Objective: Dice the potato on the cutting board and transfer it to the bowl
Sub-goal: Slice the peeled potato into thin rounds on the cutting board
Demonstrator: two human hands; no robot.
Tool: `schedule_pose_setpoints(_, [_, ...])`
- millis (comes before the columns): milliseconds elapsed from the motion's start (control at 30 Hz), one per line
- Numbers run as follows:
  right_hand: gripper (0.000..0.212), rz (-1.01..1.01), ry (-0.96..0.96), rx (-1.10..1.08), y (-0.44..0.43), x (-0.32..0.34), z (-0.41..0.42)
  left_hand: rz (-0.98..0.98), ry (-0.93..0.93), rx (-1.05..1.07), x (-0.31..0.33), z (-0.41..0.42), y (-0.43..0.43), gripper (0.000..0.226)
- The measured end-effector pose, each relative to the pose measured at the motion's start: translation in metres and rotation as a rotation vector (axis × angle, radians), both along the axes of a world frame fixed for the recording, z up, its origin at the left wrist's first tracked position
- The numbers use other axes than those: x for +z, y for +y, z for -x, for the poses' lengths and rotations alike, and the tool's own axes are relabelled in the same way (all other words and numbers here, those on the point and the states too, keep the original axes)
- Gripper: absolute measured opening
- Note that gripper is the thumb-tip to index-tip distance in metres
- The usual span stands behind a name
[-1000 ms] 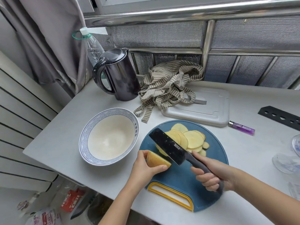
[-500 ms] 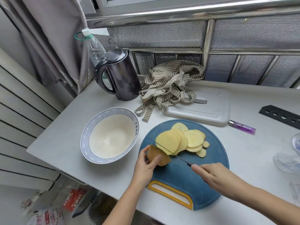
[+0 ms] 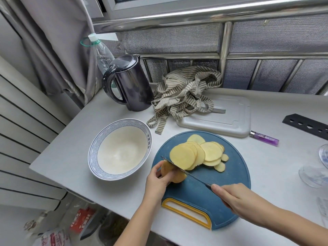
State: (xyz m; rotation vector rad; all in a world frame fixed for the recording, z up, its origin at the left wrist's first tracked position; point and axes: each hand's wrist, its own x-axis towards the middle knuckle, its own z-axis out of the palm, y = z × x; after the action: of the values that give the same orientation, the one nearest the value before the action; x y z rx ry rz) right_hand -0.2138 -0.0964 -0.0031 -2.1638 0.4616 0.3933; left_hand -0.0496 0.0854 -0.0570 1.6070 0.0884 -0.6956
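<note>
Slicing stage, head view. A second ago the knife (image 3: pixel 186 172) was tilted, with the broad face of its blade towards us above the potato (image 3: pixel 174 175). It now stands edge-on, a thin line set across the uncut end piece close to its cut face.

The left hand (image 3: pixel 156 181) holds this end piece down on the cutting board (image 3: pixel 234 176), its fingers (image 3: pixel 157 170) curled round the skin side and just beside the blade. The right hand (image 3: pixel 239 197) grasps the handle, which its fingers mostly hide.

The finished slices (image 3: pixel 211 150) lie fanned and overlapping on the far half of the board, touching the far side of the blade. The bowl (image 3: pixel 93 151) stands on the bench (image 3: pixel 74 151) just left of the board, with no potato in it.

We judge that one more slice is being taken from a nearly spent potato. No dice are cut yet, so stacking, cross-cutting and the transfer all remain. The holding fingers sit close to the edge and will need care.
</note>
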Motion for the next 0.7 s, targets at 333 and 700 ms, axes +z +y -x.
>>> schedule_pose_setpoints(333, [0.061,0.019,-0.039,0.003,-0.0004,0.0056,0.0034,0.005,0.076,0.033,-0.0043,-0.0039,-0.0010,0.097])
schedule_pose_setpoints(700, [0.074,0.065,-0.060,0.070,0.0006,0.0045,0.0027,-0.003,0.045,-0.060,-0.0010,-0.0044,-0.0005,0.083])
